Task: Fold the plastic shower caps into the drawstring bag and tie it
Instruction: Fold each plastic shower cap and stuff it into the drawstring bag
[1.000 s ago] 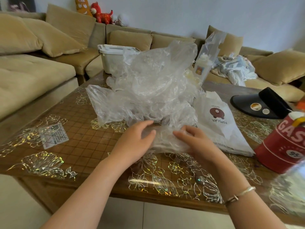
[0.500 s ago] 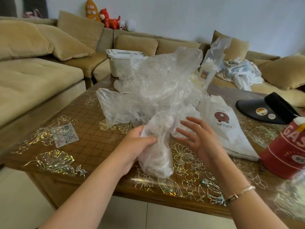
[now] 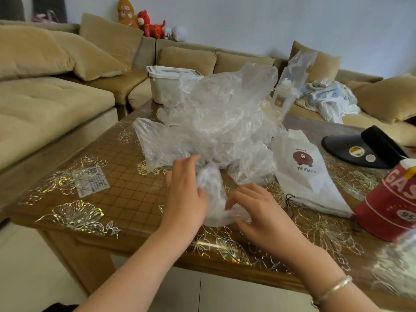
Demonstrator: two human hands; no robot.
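On table (image 3: 126, 199), left hand (image 3: 186, 194), right hand (image 3: 258, 212), gripping shower cap (image 3: 211, 190)

On the glossy brown flower-patterned table (image 3: 126, 199), the heap of clear crinkled plastic shower caps (image 3: 216, 122) sits mid-table; before it lies one bunched clear cap (image 3: 212, 194) — the left hand (image 3: 184, 192) at its left, the right hand (image 3: 258, 210) at its right; the flat white drawstring bag (image 3: 308, 174) lies right of the heap; further right stands the red round tin (image 3: 391, 201), the black visor (image 3: 364, 147) behind it; the white lidded plastic box (image 3: 166, 84) stands behind the heap.
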